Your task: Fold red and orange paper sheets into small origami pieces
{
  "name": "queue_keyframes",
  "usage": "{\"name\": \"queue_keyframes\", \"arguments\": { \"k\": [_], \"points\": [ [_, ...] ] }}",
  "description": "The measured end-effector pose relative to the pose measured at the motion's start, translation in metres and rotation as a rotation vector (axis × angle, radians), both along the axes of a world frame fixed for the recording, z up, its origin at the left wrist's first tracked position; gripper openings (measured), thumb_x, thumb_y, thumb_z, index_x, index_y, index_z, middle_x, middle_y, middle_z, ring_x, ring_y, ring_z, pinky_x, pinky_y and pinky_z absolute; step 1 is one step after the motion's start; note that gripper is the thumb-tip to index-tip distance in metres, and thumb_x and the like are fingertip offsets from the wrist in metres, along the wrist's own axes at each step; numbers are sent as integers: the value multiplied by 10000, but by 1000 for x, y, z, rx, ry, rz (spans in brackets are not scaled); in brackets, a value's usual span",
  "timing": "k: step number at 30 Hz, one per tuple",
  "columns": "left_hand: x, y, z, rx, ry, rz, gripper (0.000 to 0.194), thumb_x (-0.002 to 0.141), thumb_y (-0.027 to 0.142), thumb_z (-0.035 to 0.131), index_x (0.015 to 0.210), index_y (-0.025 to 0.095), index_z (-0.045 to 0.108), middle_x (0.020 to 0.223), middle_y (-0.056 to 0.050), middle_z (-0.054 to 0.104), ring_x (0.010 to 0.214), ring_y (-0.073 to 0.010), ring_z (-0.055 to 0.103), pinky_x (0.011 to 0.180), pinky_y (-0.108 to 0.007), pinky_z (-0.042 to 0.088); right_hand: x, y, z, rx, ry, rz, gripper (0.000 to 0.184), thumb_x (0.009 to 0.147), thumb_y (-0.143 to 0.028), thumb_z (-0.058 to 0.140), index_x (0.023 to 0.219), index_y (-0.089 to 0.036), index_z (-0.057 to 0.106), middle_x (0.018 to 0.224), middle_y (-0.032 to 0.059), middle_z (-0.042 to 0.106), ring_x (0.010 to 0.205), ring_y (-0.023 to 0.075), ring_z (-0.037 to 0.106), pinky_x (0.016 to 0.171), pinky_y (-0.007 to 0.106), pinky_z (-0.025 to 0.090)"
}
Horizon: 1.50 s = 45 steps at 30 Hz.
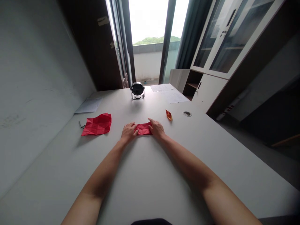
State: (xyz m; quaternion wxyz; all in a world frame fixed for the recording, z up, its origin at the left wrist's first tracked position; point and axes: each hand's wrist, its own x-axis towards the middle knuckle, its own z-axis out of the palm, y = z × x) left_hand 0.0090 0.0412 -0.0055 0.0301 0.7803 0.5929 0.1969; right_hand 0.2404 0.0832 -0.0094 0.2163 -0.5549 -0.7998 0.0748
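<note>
Faint marks show on the papers (174,96) at the upper right of the worktop (150,175), too small to read, as is the marking on the orange piece (168,115) right of centre. At mid-frame the red strip (143,128), creased and folded, lies crosswise between the person's hands. The left grip (128,132) is closed on its left end, thumb at the near side; the right grip (157,128) is closed on its right end, forefinger reaching to the far edge. The strip's middle shows between them. A creased red sheet (98,125) lies left of the left grip, well apart.
</note>
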Motion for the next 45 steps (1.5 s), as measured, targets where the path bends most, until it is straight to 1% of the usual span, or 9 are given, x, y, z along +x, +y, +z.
{"name": "queue_keyframes", "arguments": {
  "k": [3,5,8,12,20,27,37,41,45],
  "points": [
    [1,4,-12,-127,68,-21,521,970,483,453,1438,257,489,1570,-95,395,1449,-313,322,1196,-528,208,-4,-4,3,119,-81,36,459,980,-300,453,1413,-172,533,1517,172,434,1407,342,358,1131,489,299],
    [-1,7,-18,-167,87,-11,576,979,516,406,1487,246,429,1606,-103,333,1480,-312,273,1202,-533,185,-9,-8,3,172,-125,120,462,998,-314,424,1425,-166,523,1614,152,277,1494,333,200,1194,525,168],
    [-4,10,-22,-199,102,-17,607,987,533,358,1522,247,375,1635,-97,267,1508,-297,222,1216,-525,145,-18,-13,-1,120,-173,304,495,1028,-360,364,1492,-207,447,1639,111,228,1521,286,153,1223,514,74],
    [-5,10,-23,-231,104,-9,613,993,529,322,1548,267,325,1652,-83,216,1526,-294,168,1216,-557,102,-20,-9,-12,-51,-212,403,602,1035,-512,292,1550,-206,354,1630,120,250,1515,288,192,1218,502,135],
    [-6,13,-27,-250,108,16,633,994,527,288,1564,253,293,1666,-85,148,1537,-299,114,1212,-582,68,-3,2,-16,-109,-223,226,738,1003,-617,263,1568,-145,304,1641,153,175,1530,295,114,1229,505,65],
    [-8,13,-27,-239,90,42,618,993,515,305,1556,258,309,1662,-97,167,1533,-307,129,1205,-587,74,-24,-11,-13,-98,-210,462,688,1025,-594,190,1585,-201,263,1646,89,191,1532,259,117,1235,478,89],
    [-14,14,-25,-159,20,173,540,991,445,353,1494,259,422,1626,-106,290,1509,-309,210,1200,-583,130,2,11,-15,-124,-246,114,673,1027,-523,245,1570,-128,287,1644,146,169,1532,273,111,1228,500,78],
    [-10,12,-21,-55,8,112,457,999,374,356,1417,279,515,1588,-88,371,1485,-290,267,1208,-563,127,-15,-2,-11,13,-208,254,640,1038,-487,239,1574,-141,280,1649,118,164,1534,243,110,1239,460,50],
    [-7,13,-21,-129,36,40,499,998,448,368,1462,294,467,1591,-81,369,1470,-296,299,1196,-549,174,-28,-9,-11,-42,-203,386,631,1038,-507,242,1572,-176,292,1641,95,214,1529,237,146,1236,442,110]
  ]
}}
